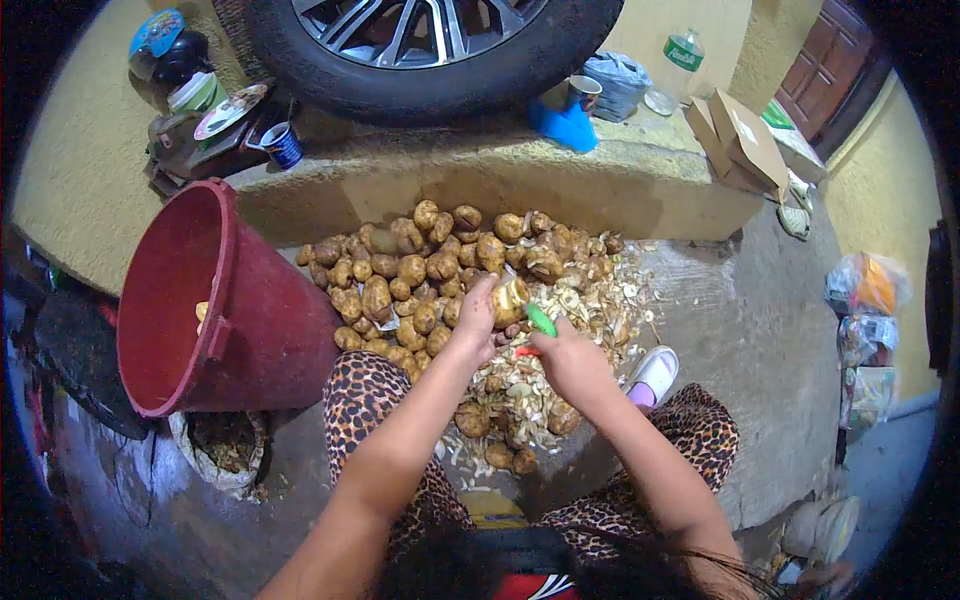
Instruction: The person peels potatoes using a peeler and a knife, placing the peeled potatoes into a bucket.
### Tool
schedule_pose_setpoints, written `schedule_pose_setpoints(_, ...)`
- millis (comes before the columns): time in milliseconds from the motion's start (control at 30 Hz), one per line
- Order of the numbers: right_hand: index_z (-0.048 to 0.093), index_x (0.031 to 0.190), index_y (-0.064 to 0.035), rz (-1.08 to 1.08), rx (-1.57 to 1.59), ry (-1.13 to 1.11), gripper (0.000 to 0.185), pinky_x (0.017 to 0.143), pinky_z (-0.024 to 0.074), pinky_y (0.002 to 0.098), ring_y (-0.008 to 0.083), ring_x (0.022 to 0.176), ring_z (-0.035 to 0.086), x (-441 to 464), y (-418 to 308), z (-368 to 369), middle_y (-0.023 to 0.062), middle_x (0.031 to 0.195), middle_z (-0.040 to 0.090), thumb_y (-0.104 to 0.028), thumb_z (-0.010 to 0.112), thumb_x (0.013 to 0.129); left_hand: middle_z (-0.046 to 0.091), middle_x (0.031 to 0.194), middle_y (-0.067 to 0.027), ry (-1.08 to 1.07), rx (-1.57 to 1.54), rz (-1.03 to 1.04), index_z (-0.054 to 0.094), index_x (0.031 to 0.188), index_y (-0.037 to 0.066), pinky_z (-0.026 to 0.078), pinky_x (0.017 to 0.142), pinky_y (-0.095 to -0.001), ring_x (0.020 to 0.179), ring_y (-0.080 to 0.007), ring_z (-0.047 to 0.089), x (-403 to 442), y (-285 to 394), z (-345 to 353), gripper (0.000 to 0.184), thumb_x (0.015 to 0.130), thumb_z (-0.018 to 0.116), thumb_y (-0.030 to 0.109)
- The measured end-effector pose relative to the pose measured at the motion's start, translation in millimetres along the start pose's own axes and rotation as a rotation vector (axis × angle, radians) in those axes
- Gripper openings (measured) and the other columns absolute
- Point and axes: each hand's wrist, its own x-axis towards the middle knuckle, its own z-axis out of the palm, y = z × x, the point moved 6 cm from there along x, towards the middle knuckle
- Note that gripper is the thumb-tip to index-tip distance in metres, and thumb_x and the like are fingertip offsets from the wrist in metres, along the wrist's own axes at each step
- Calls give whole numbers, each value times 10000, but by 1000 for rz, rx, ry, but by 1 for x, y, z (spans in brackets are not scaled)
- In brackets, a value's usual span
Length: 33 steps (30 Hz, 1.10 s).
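Observation:
My left hand (477, 322) is closed around a potato (511, 299) whose upper end is pale and peeled, with brown skin below. My right hand (570, 360) grips a peeler (541, 320); its bright green part points up at the potato. A small orange-red piece (527, 351) shows beside my right fingers, and I cannot tell whether it belongs to the peeler. Beneath both hands lies a heap of unpeeled brown potatoes (411, 270). Pale peelings (600, 300) are strewn to the right of the heap and between my knees.
At the left a large red bucket (180, 300) leans toward me, with a pale yellow piece inside. Behind the potatoes runs a low concrete ledge (480, 200) carrying a car wheel (430, 90). A cardboard box (745, 140) sits right, and plastic bags (868, 300) lie along the right wall.

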Motion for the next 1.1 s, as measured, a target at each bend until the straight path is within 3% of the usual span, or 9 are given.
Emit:
schedule_pose_setpoints(200, 598, 875, -94, 107, 141, 25, 128, 601, 482, 424, 341, 656, 591, 13, 43, 15, 187, 783, 564, -139, 568, 759, 581, 694, -57, -101, 9, -43, 539, 895, 98, 355, 349, -229, 521, -165, 532, 7, -3, -9, 343, 873, 382, 403)
schedule_pose_setpoints(233, 585, 862, -40, 263, 188, -29, 205, 663, 457, 404, 333, 728, 587, 13, 61, 9, 185, 786, 605, -169, 644, 714, 579, 689, -65, -99, 22, -32, 537, 895, 94, 357, 352, -232, 520, -172, 531, 2, 1, -8, 340, 872, 390, 399)
schedule_pose_setpoints(467, 575, 859, -35, 311, 636, 16, 263, 523, 421, 300, 128, 635, 529, 16, 92, -7, 34, 704, 569, -285, 625, 793, 585, 682, -36, -141, 9, 29, 528, 876, 112, 412, 423, -253, 541, -143, 554, -6, 21, -11, 312, 843, 491, 420)
schedule_pose_setpoints(500, 575, 862, -46, 356, 728, 37, 259, 508, 418, 284, 111, 626, 521, 14, 92, -19, 19, 706, 566, -295, 617, 803, 586, 757, -33, -198, -58, -15, 517, 949, 91, 442, 470, -246, 592, -134, 563, -12, 23, -9, 302, 781, 620, 319)
schedule_pose_setpoints(600, 559, 911, -64, 491, 1083, 161, 206, 514, 455, 238, 101, 625, 552, 17, 111, -32, 29, 756, 590, -261, 563, 851, 570, 868, -32, -228, 201, 130, 472, 1080, 67, 486, 589, -250, 725, -123, 574, -28, 31, 0, 457, 694, 708, 130)
schedule_pose_setpoints(633, 553, 929, -52, 499, 1270, 210, 205, 546, 474, 247, 117, 657, 572, 17, 114, -39, 41, 783, 600, -245, 549, 860, 544, 966, -25, -334, 172, 97, 408, 1182, 45, 487, 729, -256, 858, -104, 549, -22, 26, 1, 674, 597, 738, -17)
schedule_pose_setpoints(800, 540, 950, -39, 529, 1712, 348, 158, 612, 513, 263, 145, 733, 606, 18, 112, -49, 61, 866, 610, -159, 565, 850, 543, 1033, -23, -390, 565, 185, 409, 1191, 4, 422, 859, -260, 921, -104, 523, -23, 13, 7, 721, 573, 782, 17)
schedule_pose_setpoints(1000, 550, 966, -28, 362, 1339, 164, 334, 675, 471, 248, 102, 736, 569, 27, 59, -33, 8, 830, 597, -127, 725, 700, 540, 1055, -34, -489, 726, 233, 398, 1201, 17, 418, 854, -260, 958, -117, 515, -24, 0, 16, 735, 571, 774, 53)
schedule_pose_setpoints(1100, 585, 835, -39, 416, 1277, 380, 197, 585, 476, 250, 104, 645, 580, 25, 83, -38, 25, 770, 622, -131, 708, 713, 535, 1033, -45, -410, 808, 308, 409, 1176, 19, 422, 841, -264, 936, -124, 521, -33, 6, 19, 662, 582, 702, 27)
